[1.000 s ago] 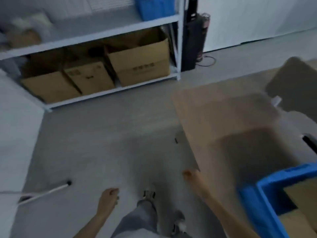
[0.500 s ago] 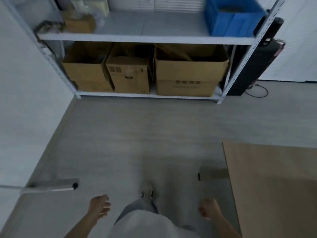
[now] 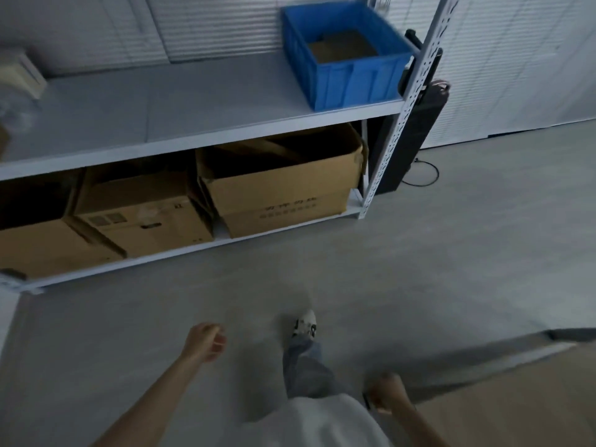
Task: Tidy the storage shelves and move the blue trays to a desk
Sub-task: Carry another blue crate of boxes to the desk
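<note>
My L hand (image 3: 206,341) is hanging loosely curled, holding nothing; R hand (image 3: 385,393) doing same, blurry. 3 cardboard boxes (image 3: 145,221) are sitting on btm shelf (image 3: 180,253), 1 blue tray (image 3: 348,82) on upper shelf (image 3: 193,104), far R end

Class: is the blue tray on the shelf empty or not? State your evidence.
Not empty: the blue tray holds brown cardboard, seen through its open top.

A blue tray (image 3: 351,85) sits at the right end of the upper shelf (image 3: 193,101), over cardboard boxes (image 3: 283,195) on the level below. The person stands on the grey floor (image 3: 451,253), left hand (image 3: 206,341) and right hand (image 3: 385,395) loosely curled and empty, the right near a wooden surface (image 3: 516,401).
</note>
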Demonstrator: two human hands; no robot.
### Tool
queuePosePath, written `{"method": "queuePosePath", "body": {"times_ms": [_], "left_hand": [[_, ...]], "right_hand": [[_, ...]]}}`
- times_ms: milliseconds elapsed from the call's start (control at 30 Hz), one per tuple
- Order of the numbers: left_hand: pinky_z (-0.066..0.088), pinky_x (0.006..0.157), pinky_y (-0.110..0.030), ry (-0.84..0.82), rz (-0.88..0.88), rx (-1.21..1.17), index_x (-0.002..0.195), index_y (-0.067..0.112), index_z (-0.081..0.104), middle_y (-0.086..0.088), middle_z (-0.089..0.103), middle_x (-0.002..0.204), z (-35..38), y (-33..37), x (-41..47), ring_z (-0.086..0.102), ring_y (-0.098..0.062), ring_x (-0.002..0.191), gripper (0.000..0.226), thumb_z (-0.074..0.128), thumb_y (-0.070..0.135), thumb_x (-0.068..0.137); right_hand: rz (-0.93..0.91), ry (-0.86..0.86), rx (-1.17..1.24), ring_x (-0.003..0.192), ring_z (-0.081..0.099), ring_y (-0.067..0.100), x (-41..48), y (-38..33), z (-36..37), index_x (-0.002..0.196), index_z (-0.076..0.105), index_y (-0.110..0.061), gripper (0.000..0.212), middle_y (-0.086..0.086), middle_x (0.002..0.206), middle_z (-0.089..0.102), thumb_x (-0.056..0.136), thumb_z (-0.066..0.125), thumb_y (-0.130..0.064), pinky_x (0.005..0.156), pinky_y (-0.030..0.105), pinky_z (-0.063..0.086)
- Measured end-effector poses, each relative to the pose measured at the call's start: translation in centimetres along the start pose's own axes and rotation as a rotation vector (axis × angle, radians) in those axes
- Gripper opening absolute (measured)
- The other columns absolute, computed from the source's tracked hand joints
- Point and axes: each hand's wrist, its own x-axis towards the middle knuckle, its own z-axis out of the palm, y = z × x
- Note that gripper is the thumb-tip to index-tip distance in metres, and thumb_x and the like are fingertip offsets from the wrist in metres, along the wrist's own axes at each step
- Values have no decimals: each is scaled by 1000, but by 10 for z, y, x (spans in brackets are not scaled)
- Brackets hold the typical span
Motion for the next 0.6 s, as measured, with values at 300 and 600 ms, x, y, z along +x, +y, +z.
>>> {"method": "queuePosePath", "body": {"times_ms": [300, 600], "left_hand": [[50, 72, -40, 73, -358, -1, 96, -14, 66, -27, 66, 89, -11, 124, 92, 61, -36, 73, 29, 62, 16, 94], [48, 65, -35, -158, 284, 2, 101, -2, 68, -18, 67, 83, 145, 511, 185, 62, -28, 71, 18, 59, 12, 95]], "right_hand": [[-300, -25, -29, 44, 53, 22, 42, -378, -4, 85, 62, 2, 13, 18, 63, 59, 93, 55, -5, 45, 25, 40], [-41, -169, 648, 37, 50, 22, 86, -541, -47, 76, 53, -4, 16, 16, 55, 56, 87, 53, -16, 36, 21, 40]]}}
